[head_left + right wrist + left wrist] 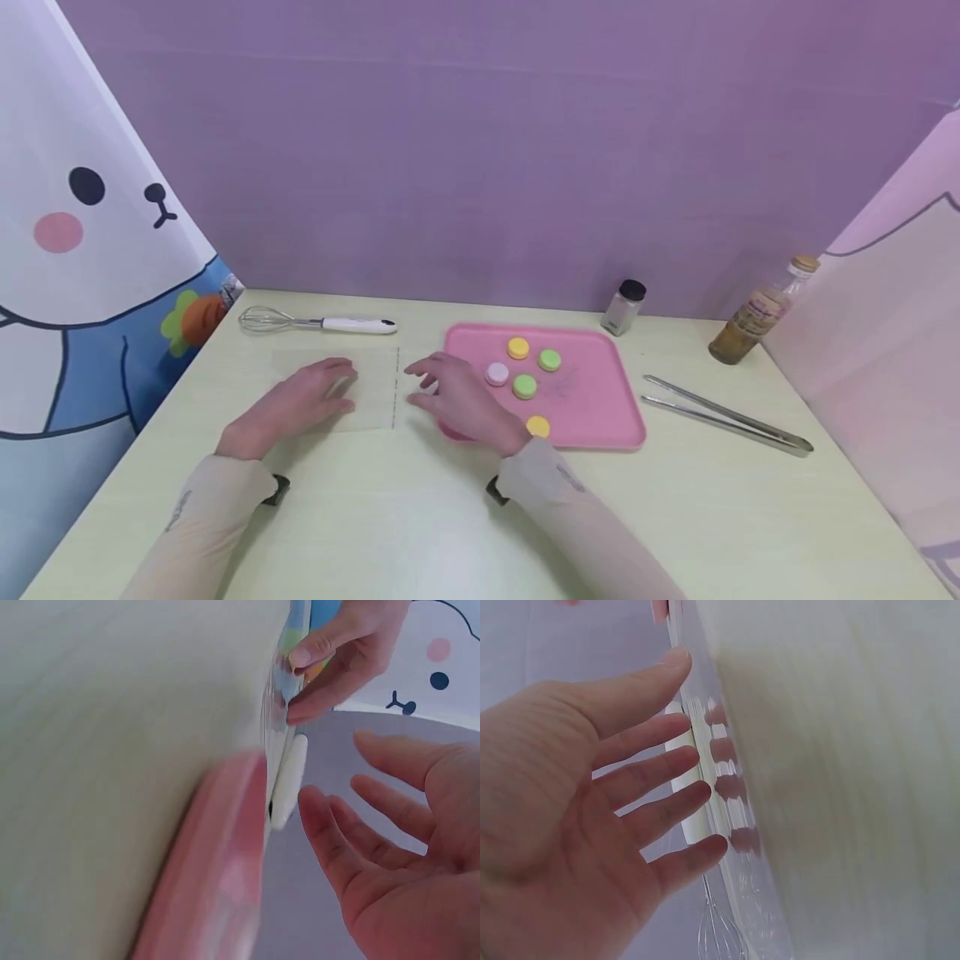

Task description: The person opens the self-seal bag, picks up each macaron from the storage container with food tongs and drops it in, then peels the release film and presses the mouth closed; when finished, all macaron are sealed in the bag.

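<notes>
A clear flat plastic sheet or bag (375,392) with a dashed line along its right edge lies on the table. Over it is my left hand (300,400), fingers loosely spread and holding nothing. In the left wrist view its fingertips (718,847) come right at the shiny plastic. My right hand (468,400), relaxed and holding nothing, hovers between the plastic and the left side of a pink tray (592,417). Several macarons sit on the tray, among them a yellow one (518,347), a green one (550,360) and a lilac one (497,374).
Behind the plastic lies a whisk (358,325) with a white handle. A small black-capped jar (624,308) stands behind the tray. To the right are metal tongs (727,417) and a corked bottle (757,317) with brown contents. A purple backdrop (480,167) rises along the table's far edge.
</notes>
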A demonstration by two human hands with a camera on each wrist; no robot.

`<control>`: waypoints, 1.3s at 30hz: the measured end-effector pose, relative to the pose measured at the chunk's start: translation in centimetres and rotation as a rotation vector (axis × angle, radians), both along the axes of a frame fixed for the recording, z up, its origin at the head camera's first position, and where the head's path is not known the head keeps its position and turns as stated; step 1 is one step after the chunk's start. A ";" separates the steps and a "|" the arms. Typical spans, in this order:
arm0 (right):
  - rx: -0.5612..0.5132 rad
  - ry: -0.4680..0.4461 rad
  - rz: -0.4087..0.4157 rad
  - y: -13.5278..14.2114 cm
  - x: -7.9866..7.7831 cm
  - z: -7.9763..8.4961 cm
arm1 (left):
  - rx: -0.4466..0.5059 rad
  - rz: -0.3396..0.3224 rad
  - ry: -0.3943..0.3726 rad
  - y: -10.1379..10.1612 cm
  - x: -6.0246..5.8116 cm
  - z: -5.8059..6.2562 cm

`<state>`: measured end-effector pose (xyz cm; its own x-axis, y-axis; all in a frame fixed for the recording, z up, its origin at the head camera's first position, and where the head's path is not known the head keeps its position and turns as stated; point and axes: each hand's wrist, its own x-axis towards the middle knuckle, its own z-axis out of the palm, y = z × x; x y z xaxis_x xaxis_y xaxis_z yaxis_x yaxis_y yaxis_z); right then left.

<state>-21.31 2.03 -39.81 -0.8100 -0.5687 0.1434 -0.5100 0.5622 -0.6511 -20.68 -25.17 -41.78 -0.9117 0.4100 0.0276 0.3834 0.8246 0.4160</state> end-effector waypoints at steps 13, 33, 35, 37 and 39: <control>-0.117 -0.185 -0.110 -3.4 -0.6 -2.5 | -0.034 -0.035 -0.045 1.1 0.3 -0.3; -0.105 -0.242 -0.233 -5.4 -0.8 -2.7 | -0.009 0.005 -0.045 0.4 0.0 0.1; -0.083 -0.230 -0.242 -5.6 -0.8 -2.7 | -0.012 0.005 -0.038 0.3 0.0 0.1; -0.066 -0.227 -0.252 -5.7 -0.8 -2.6 | -0.017 0.004 -0.032 0.3 -0.1 0.1; -0.061 -0.232 -0.263 -5.8 -0.8 -2.6 | -0.022 0.005 -0.029 0.1 -0.1 0.0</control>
<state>-22.12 -3.78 -42.44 -0.9424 -0.3327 -0.0339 -0.1881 0.6113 -0.7688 -20.80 -25.06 -41.74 -0.9141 0.4055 -0.0078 0.3672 0.8356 0.4086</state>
